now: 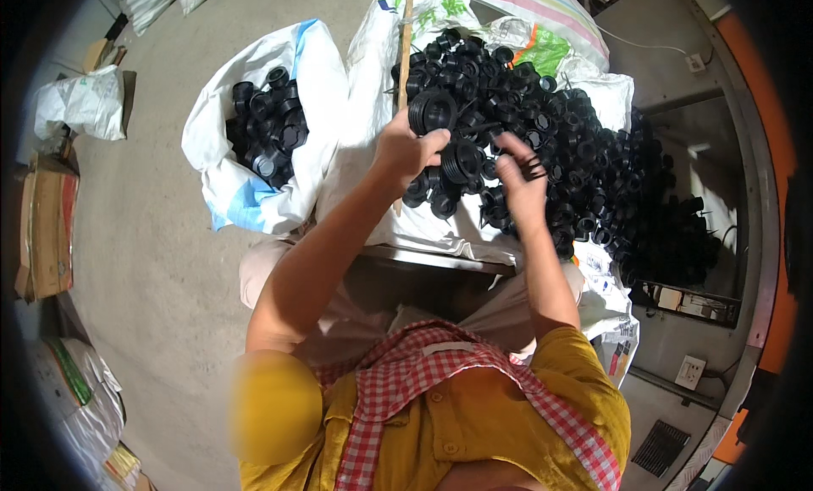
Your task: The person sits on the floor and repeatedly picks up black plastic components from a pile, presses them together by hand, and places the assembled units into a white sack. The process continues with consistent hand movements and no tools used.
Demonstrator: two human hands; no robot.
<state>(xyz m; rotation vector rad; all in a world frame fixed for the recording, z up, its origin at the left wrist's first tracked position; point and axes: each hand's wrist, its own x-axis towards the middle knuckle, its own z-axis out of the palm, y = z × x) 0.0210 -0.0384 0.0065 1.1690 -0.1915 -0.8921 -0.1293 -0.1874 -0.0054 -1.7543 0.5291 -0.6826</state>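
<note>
My left hand grips a black threaded plastic ring, its thumb pressed to the lower edge. Just below lies another black threaded ring on the heap. My right hand hovers at the heap with bent fingers, smeared by motion. Thin dark strips show across its fingers, but whether it holds a piece is unclear. Both hands are over a big heap of small black plastic fittings, spread on white woven sacking across a table in front of my lap.
A wooden stick lies along the heap's left side. On the left stands an open white sack with black fittings inside. Farther left are a cardboard box and a white bag. Grey machine panels with an outlet border the right.
</note>
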